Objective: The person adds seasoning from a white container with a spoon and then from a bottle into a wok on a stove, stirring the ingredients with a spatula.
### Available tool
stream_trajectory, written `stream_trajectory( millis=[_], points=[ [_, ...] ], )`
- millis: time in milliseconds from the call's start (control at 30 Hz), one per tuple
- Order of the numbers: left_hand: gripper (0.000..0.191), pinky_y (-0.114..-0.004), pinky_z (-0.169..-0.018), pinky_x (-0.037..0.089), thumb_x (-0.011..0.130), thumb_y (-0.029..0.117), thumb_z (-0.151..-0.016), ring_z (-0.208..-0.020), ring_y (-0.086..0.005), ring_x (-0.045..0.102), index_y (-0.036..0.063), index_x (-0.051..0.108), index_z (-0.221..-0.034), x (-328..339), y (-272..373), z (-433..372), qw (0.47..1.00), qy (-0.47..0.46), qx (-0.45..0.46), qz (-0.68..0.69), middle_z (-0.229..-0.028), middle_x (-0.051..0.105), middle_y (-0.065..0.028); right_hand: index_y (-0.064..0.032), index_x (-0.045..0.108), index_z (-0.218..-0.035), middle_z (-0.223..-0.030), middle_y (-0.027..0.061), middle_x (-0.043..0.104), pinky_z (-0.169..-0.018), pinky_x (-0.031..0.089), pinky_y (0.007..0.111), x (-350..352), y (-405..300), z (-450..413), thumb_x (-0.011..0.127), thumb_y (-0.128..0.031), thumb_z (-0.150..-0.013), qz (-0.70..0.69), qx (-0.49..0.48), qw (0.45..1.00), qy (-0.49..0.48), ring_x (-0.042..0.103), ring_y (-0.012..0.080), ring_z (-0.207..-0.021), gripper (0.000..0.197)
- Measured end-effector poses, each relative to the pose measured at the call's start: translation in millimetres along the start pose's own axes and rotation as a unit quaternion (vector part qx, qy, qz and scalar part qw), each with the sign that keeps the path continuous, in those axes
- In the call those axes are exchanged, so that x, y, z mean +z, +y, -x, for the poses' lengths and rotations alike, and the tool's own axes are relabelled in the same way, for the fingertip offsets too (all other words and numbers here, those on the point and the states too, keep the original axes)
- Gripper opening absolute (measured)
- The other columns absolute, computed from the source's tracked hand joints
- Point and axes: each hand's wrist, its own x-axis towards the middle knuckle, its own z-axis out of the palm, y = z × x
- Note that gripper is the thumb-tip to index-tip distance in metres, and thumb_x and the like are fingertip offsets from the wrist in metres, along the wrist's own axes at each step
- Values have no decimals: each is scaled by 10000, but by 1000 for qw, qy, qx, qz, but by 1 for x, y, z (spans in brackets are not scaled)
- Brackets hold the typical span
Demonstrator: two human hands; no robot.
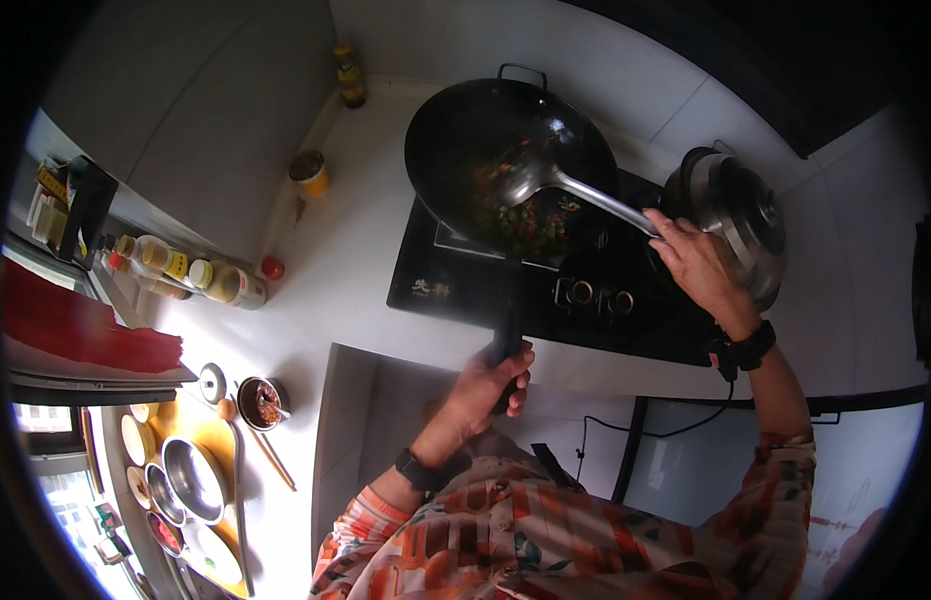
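Observation:
A black wok (443, 150) sits over the left side of the black gas stove (473, 289). Its long dark handle points towards me, and my left hand (488, 390) is wrapped around that handle. My right hand (694, 262) grips the far end of a steel ladle (600, 199). The bowl of the ladle is down in the wok, against a mix of chopped green and red food (529, 225). Haze blurs part of the food. A black band circles each wrist.
A lidded steel pot (754, 202) stands right of the wok, close to my right hand. Leftward are a yellow jar (310, 174), bottles (237, 285), a small pot of red sauce (263, 403) and a wooden board (229, 465) bearing metal bowls (194, 480). Chopsticks (272, 459) lie alongside.

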Motion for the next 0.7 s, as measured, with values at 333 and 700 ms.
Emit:
stream_trajectory(
  millis=[333, 700],
  points=[
    [190, -263, -411, 369, 635, 192, -869, -478, -126, 458, 91, 519, -981, -4, 2, -1, 1000, -17, -1, -14, -670, 485, -19, -175, 437, -1375, -582, -52, 336, -474, 330, 220, -60, -39, 33, 448, -259, -976, -382, 289, 843, -243, 352, 38, -501, 408],
    [219, -261, -381, 338, 637, 118, -862, -451, -146, 457, 51, 561, -1056, -1, 2, -2, 1000, 1, 6, 20, -651, 523, -47, -141, 408, -1384, -562, -30, 437, -444, 383, 238, 3, -54, 19, 434, -263, -985, -469, 276, 783, -303, 426, 72, -471, 418]
  ],
)
